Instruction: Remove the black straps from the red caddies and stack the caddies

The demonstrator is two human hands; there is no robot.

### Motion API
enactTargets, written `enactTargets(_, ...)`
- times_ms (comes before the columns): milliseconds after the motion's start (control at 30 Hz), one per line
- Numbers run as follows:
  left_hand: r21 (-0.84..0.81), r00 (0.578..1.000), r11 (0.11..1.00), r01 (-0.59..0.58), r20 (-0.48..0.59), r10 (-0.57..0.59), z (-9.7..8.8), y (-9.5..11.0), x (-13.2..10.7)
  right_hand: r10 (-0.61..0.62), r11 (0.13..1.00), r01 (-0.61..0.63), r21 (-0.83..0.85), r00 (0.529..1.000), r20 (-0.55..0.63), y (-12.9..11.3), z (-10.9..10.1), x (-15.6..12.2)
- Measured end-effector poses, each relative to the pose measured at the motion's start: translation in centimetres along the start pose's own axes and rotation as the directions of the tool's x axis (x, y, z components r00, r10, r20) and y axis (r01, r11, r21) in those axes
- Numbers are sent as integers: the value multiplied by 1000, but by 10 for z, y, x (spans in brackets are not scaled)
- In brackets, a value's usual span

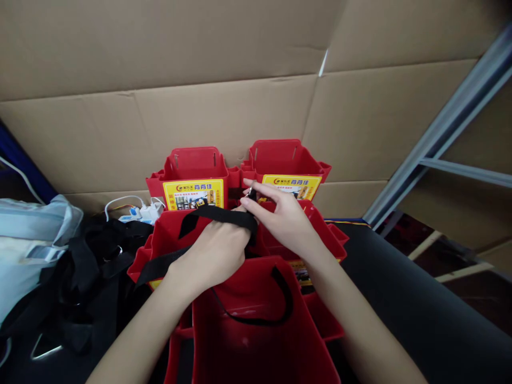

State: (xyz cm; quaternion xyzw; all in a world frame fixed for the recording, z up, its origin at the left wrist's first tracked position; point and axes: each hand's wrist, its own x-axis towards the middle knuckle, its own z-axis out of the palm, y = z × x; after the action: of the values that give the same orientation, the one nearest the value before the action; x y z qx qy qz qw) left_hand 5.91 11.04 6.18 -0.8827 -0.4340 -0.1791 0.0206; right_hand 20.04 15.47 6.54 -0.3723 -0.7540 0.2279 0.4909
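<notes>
Red bin [250, 341] beneath, left hand [218, 253] curls palm-down on black strap [224, 215]; right hand [286, 213] pinches metal clip [251, 189].

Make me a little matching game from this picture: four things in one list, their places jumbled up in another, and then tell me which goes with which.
Things
1. cardboard
2. metal clip
3. yellow label
4. black strap

Places
A. lying across the left hand
B. on the front of the back left red bin
C. forming the wall behind the bins
D. at the fingertips of the right hand

Right pairs: 1-C, 2-D, 3-B, 4-A
</notes>
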Motion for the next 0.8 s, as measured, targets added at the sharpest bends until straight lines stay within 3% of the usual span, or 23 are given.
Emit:
enactTargets(133, -115, 998, 992, -55, -49, 50, -13, -13, -9, 97, 947, -54, 316, 988, -120, 12, -2, 7)
enactTargets(233, -121, 996, 993, -11, -92, 0, -28, -24, -16, 157, 889, -131, 439, 987, -23, 12, -6, 9)
enactTargets(300, -44, 1000, 999, 6, 1, -6, -36, -25, -15, 214, 834, -260, 487, 965, 149, 8, -7, 8)
enactTargets(367, 76, 982, 996, -37, 185, 22, -40, -20, -9, 260, 763, -382, 521, 920, 293, 3, -7, 6)
enactTargets(467, 199, 895, 968, -152, 442, 49, -41, -6, 4, 281, 671, -464, 579, 881, 380, 0, -5, 4)
enactTargets(533, 250, 841, 950, -187, 541, 23, -40, 2, 9, 264, 610, -490, 623, 867, 423, 2, -5, 4)
enactTargets(600, 292, 818, 934, -208, 575, 3, -39, 5, 11, 223, 545, -501, 672, 859, 460, 5, -5, 4)
enactTargets(700, 287, 821, 930, -229, 570, 26, -38, -1, 9, 158, 457, -482, 748, 871, 465, 8, -4, 4)
enactTargets(800, 163, 812, 965, -207, 578, 76, -34, -14, 6, 115, 456, -453, 766, 883, 455, 7, -1, 2)
